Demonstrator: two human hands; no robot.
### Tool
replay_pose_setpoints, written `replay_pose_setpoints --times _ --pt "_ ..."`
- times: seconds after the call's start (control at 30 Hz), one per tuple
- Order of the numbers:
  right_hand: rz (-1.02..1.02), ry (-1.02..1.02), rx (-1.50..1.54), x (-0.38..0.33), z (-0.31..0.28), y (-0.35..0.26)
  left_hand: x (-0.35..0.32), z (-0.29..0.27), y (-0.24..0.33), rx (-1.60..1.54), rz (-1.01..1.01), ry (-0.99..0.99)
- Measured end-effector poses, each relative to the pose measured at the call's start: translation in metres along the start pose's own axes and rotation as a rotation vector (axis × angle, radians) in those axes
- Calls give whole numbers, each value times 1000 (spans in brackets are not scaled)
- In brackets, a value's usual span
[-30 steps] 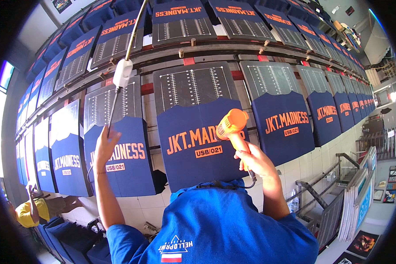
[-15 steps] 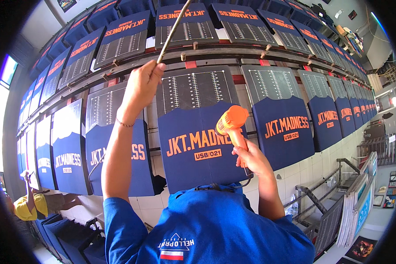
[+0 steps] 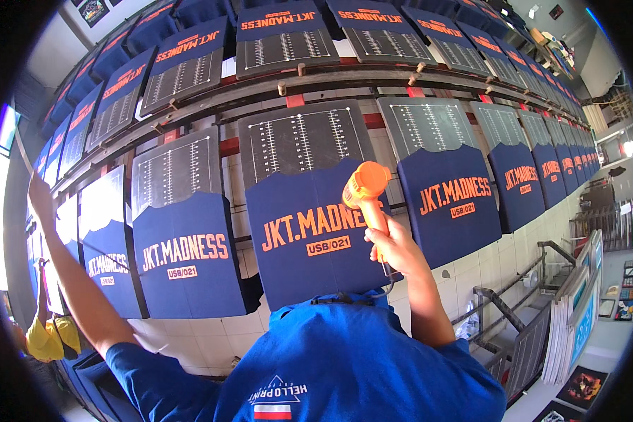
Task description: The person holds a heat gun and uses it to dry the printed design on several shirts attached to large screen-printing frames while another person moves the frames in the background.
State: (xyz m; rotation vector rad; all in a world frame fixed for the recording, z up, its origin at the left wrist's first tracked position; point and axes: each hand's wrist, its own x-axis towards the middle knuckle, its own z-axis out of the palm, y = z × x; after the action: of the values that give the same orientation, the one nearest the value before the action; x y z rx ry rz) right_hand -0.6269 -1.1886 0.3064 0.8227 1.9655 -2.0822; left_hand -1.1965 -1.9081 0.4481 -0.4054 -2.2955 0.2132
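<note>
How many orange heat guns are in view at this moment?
1. The orange heat gun is in the right hand, held up before the middle navy shirt. Others may be hidden beyond the frame.

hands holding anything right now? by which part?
Right hand grips the orange heat gun by its handle, nozzle end up near the navy printed shirt. Left hand is raised at far left; nothing visibly held.

Orange heat gun [image 3: 368, 193] — nozzle up, gripped upright, just before the middle navy printed shirt [image 3: 309, 235]
</note>
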Motion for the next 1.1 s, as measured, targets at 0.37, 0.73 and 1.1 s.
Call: replay_pose_setpoints --times 0.37,0.73,1.1 --pt "-51 -72 2 16 17 -2 -201 -54 -126 -218 -1004 -247" --pt "-11 -145 29 3 12 -3 -191 0 -34 -461 -852 -221" --pt "26 -96 -51 -22 12 8 -153 20 115 -851 -810 -271"
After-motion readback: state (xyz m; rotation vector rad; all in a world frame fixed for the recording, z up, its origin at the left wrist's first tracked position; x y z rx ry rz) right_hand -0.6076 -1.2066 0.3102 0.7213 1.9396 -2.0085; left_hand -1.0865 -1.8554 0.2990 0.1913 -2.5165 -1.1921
